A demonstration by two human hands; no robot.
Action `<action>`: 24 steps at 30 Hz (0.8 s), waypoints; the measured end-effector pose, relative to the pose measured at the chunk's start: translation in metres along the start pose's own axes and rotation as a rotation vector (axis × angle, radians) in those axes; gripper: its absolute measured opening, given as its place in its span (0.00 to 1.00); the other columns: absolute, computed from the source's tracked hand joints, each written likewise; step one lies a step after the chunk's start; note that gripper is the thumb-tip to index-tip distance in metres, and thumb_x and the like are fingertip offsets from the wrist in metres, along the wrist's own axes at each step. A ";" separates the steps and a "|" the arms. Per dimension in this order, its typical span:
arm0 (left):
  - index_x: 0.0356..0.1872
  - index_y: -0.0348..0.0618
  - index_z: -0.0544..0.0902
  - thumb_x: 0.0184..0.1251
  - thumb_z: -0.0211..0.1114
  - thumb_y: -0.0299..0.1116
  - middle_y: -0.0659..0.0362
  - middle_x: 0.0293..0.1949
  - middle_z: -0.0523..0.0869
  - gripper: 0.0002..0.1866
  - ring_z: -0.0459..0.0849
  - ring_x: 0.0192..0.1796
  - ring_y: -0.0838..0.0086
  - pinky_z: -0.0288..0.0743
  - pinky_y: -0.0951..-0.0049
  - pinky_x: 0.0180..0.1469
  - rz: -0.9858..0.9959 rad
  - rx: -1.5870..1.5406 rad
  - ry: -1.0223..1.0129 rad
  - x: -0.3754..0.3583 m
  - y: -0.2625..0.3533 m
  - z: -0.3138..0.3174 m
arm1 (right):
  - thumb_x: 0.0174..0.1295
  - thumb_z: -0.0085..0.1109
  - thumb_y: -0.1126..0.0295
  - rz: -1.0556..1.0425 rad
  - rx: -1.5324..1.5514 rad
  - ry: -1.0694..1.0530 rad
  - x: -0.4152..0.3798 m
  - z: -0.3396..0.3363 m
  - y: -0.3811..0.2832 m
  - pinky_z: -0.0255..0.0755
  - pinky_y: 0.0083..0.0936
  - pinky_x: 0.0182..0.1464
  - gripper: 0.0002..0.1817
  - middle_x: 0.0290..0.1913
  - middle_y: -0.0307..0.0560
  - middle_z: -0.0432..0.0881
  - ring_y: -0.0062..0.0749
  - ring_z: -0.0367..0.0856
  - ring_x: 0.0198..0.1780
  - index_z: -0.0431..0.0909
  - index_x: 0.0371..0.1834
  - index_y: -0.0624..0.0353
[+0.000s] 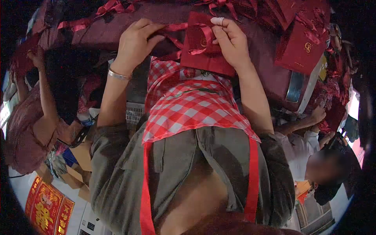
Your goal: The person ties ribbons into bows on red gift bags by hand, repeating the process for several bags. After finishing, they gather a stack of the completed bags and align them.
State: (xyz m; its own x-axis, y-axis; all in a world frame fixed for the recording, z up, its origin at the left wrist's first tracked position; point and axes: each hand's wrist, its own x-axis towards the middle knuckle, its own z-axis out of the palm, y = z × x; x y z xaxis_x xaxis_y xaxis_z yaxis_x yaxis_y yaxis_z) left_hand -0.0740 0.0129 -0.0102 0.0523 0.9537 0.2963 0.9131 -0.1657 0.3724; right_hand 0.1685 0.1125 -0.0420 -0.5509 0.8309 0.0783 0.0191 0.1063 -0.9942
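A flat dark red gift bag point(192, 58) with a small gold emblem lies in front of me, above my checked apron. A shiny red ribbon point(176, 27) runs across it and loops over its face. My left hand point(138, 41), with a silver bangle at the wrist, pinches the ribbon's left stretch between thumb and fingers. On the other side my right hand point(232, 42), one finger wrapped in white tape, is closed at the bag's upper right by the ribbon loop. Its fingertips partly hide what they grip, but the ribbon runs up to them.
More dark red bags point(301, 47) with ribbons lie to the right on the dark red table cover point(156, 11). A phone point(294, 86) rests near the table edge. Co-workers sit on both sides, a person's hand point(37, 58) at left and another's hand point(318, 114) at right.
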 end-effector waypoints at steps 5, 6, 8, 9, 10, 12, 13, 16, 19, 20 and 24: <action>0.37 0.46 0.83 0.52 0.68 0.33 0.59 0.34 0.81 0.10 0.81 0.39 0.61 0.76 0.64 0.41 0.044 -0.007 -0.040 0.001 0.005 0.003 | 0.67 0.51 0.70 -0.015 0.019 0.001 -0.004 -0.004 0.002 0.75 0.18 0.37 0.13 0.39 0.39 0.81 0.17 0.77 0.35 0.74 0.52 0.60; 0.35 0.45 0.82 0.52 0.67 0.32 0.59 0.34 0.81 0.09 0.81 0.39 0.61 0.76 0.64 0.41 0.042 -0.012 -0.054 0.002 0.008 0.003 | 0.67 0.51 0.71 -0.021 0.033 0.005 -0.004 -0.003 0.001 0.74 0.18 0.37 0.13 0.38 0.40 0.81 0.17 0.77 0.35 0.74 0.52 0.60; 0.33 0.45 0.82 0.52 0.67 0.32 0.59 0.34 0.81 0.07 0.81 0.39 0.60 0.76 0.63 0.40 0.042 -0.018 -0.066 0.003 0.012 0.001 | 0.67 0.51 0.71 -0.043 -0.022 0.019 -0.006 -0.004 0.002 0.75 0.18 0.37 0.12 0.37 0.40 0.81 0.18 0.78 0.35 0.74 0.52 0.61; 0.33 0.44 0.81 0.53 0.66 0.31 0.58 0.34 0.81 0.07 0.81 0.38 0.60 0.76 0.63 0.40 0.062 0.010 -0.052 0.002 0.011 -0.001 | 0.67 0.50 0.72 -0.064 -0.077 0.031 -0.006 -0.003 0.003 0.75 0.19 0.38 0.12 0.36 0.41 0.81 0.18 0.78 0.36 0.74 0.52 0.61; 0.32 0.44 0.81 0.53 0.66 0.30 0.58 0.33 0.81 0.06 0.81 0.38 0.59 0.76 0.63 0.39 0.081 0.035 -0.039 0.001 0.008 -0.002 | 0.67 0.50 0.72 -0.060 -0.077 0.031 -0.006 -0.003 0.004 0.75 0.19 0.38 0.12 0.36 0.41 0.81 0.18 0.78 0.36 0.74 0.52 0.61; 0.32 0.44 0.81 0.53 0.66 0.30 0.57 0.33 0.81 0.06 0.81 0.37 0.59 0.76 0.63 0.39 0.045 0.078 -0.035 -0.003 -0.004 -0.008 | 0.67 0.49 0.72 -0.063 -0.113 -0.014 -0.006 -0.005 0.006 0.75 0.20 0.40 0.12 0.35 0.43 0.82 0.19 0.79 0.36 0.74 0.51 0.62; 0.32 0.44 0.81 0.54 0.65 0.30 0.57 0.33 0.81 0.06 0.81 0.37 0.59 0.75 0.63 0.39 0.009 0.119 -0.029 -0.006 -0.012 -0.013 | 0.67 0.49 0.72 -0.062 -0.114 -0.013 -0.007 -0.004 0.005 0.75 0.20 0.40 0.12 0.35 0.43 0.82 0.19 0.79 0.36 0.74 0.51 0.62; 0.32 0.43 0.81 0.54 0.66 0.29 0.56 0.33 0.81 0.06 0.81 0.37 0.58 0.75 0.63 0.39 -0.067 0.087 -0.036 -0.011 -0.017 -0.021 | 0.69 0.47 0.72 -0.053 -0.065 -0.033 -0.005 -0.001 0.001 0.75 0.17 0.41 0.13 0.38 0.42 0.81 0.20 0.79 0.41 0.71 0.54 0.64; 0.32 0.41 0.82 0.53 0.66 0.29 0.56 0.34 0.82 0.06 0.81 0.38 0.58 0.75 0.64 0.40 -0.155 0.007 -0.018 -0.017 -0.018 -0.019 | 0.68 0.48 0.73 -0.028 -0.077 -0.042 -0.006 -0.001 0.003 0.75 0.18 0.42 0.13 0.39 0.43 0.81 0.21 0.79 0.41 0.71 0.54 0.65; 0.33 0.41 0.82 0.53 0.67 0.28 0.56 0.34 0.82 0.06 0.81 0.38 0.58 0.75 0.65 0.40 -0.216 -0.035 -0.013 -0.018 -0.017 -0.018 | 0.67 0.50 0.74 -0.053 -0.150 -0.062 -0.010 -0.001 0.003 0.76 0.18 0.42 0.13 0.39 0.44 0.81 0.22 0.79 0.41 0.71 0.53 0.65; 0.33 0.39 0.82 0.53 0.67 0.27 0.55 0.33 0.81 0.07 0.81 0.38 0.58 0.75 0.67 0.41 -0.177 -0.146 0.027 -0.019 -0.018 -0.014 | 0.47 0.70 0.58 -0.380 -0.626 -0.247 -0.035 -0.009 -0.030 0.64 0.43 0.62 0.31 0.55 0.51 0.74 0.46 0.69 0.60 0.73 0.55 0.59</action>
State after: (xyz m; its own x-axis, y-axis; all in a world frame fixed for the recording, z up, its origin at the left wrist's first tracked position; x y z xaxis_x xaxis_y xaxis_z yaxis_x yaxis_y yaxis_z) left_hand -0.0967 -0.0060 -0.0101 -0.1159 0.9645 0.2375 0.8387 -0.0331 0.5436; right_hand 0.1945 0.0854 -0.0146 -0.7830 0.5371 0.3137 0.2187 0.7099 -0.6695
